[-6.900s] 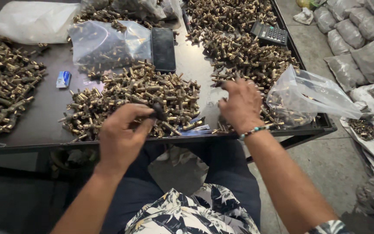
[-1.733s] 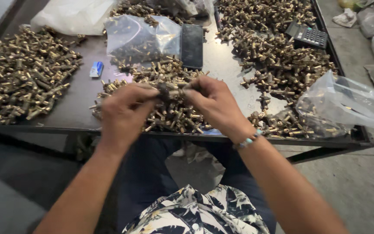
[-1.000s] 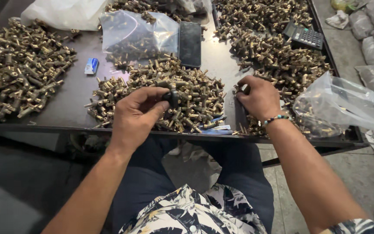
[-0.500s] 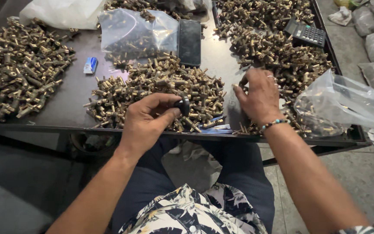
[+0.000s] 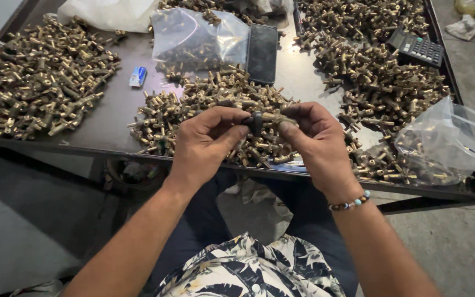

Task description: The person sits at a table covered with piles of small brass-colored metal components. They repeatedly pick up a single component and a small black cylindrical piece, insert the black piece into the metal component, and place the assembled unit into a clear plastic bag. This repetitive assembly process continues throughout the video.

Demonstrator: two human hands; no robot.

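Note:
My left hand (image 5: 207,140) pinches a small black knob (image 5: 256,122) between thumb and fingertips. My right hand (image 5: 314,144) meets it from the right, holding a brass fitting (image 5: 277,117) against the knob. Both hands hover above the front edge of a dark table (image 5: 114,118), over a pile of brass fittings (image 5: 215,102) in the middle. A beaded bracelet (image 5: 349,202) circles my right wrist.
A second heap of brass fittings (image 5: 37,82) lies at the left, a third heap (image 5: 383,77) at the right. A clear bag of parts (image 5: 202,41), a black phone (image 5: 263,45), a calculator (image 5: 416,48) and a small blue object (image 5: 138,76) sit on the table. A loose clear plastic bag (image 5: 452,143) lies at the right edge.
My right hand has come back from the right-hand pile with a brass fitting and joined my left hand, which still holds the black knob.

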